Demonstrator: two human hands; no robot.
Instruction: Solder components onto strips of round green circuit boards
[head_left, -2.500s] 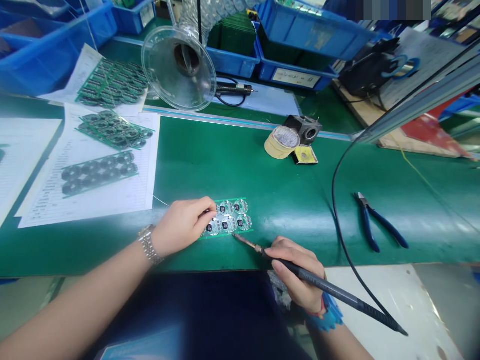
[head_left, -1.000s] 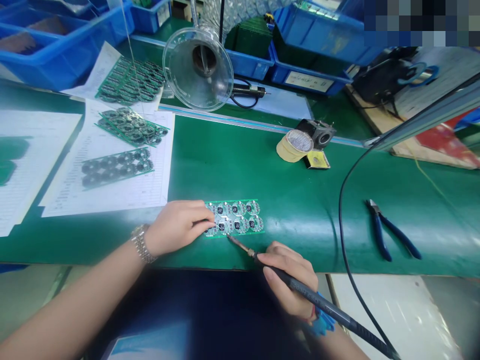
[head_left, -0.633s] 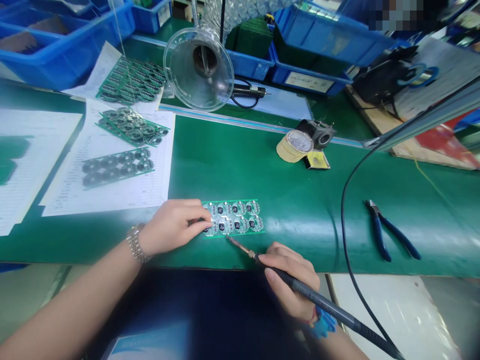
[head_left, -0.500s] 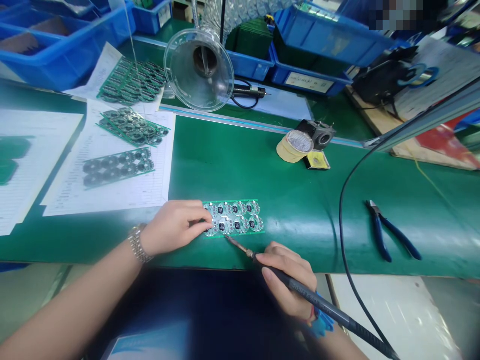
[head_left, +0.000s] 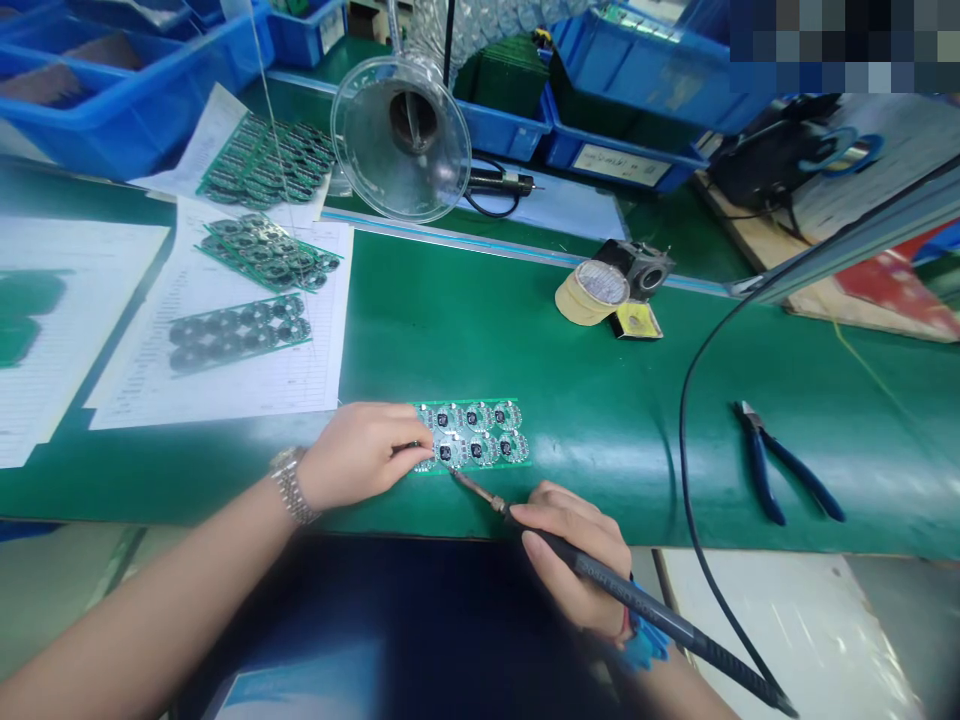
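Five blue plastic bins [head_left: 499, 130] stand behind the green table [head_left: 570, 370]; one holds stacked dark green boards [head_left: 499, 85]. Three green circuit panels [head_left: 262, 255] lie on white paper sheets [head_left: 247, 395]. Nearer, one green panel [head_left: 472, 437] of eight round boards, two rows of four, lies flat. Left grip [head_left: 364, 455] sits on its left end, fingers [head_left: 405, 450] together, any pinch hard to tell. Right grip [head_left: 574, 565] clamps a black soldering iron [head_left: 660, 622], tip just at the panel's lower edge.
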